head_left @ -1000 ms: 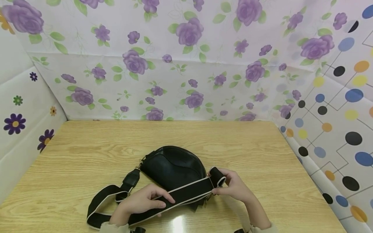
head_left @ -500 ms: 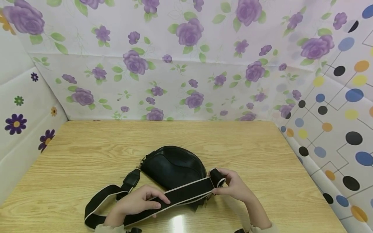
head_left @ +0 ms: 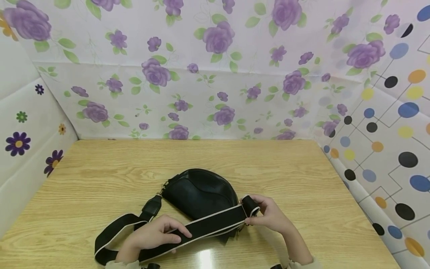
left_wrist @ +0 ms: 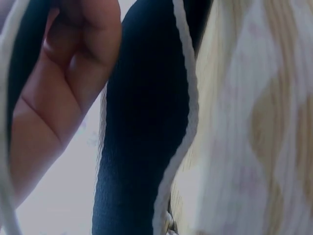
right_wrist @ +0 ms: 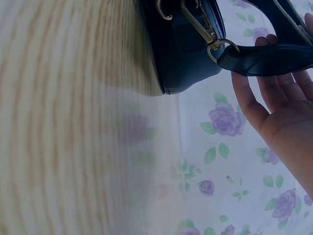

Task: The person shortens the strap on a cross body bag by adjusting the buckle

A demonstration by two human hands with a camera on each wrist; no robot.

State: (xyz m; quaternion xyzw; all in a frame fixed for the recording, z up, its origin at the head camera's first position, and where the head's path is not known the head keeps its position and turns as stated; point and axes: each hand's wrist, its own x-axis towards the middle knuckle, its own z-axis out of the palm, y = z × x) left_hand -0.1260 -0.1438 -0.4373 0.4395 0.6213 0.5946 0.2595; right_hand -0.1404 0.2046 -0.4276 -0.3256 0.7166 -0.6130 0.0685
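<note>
A black half-moon shoulder bag (head_left: 198, 194) lies on the wooden table, with a wide black strap (head_left: 215, 224) edged in white running in front of it. My left hand (head_left: 151, 237) pinches the strap left of centre, thumb on top; in the left wrist view, its curled fingers (left_wrist: 93, 44) are beside the strap (left_wrist: 146, 107). At the bag's right end, my right hand (head_left: 270, 216) holds a rolled-over loop of strap between thumb and fingers. The right wrist view shows a brass clasp (right_wrist: 203, 27) joining the bag (right_wrist: 188, 63) to the leather strap end (right_wrist: 269, 59).
The wooden table (head_left: 285, 164) spreads around the bag. Floral sheeting (head_left: 201, 93) stands behind it, and dotted sheeting (head_left: 386, 149) flanks the right side. A slack strap loop (head_left: 107, 239) reaches out at the left, below a leather tab (head_left: 152, 206).
My left hand has slid leftward and slightly down along the strap, and the slack loop at the left has shifted outward. The right hand and the bag stay almost still.
</note>
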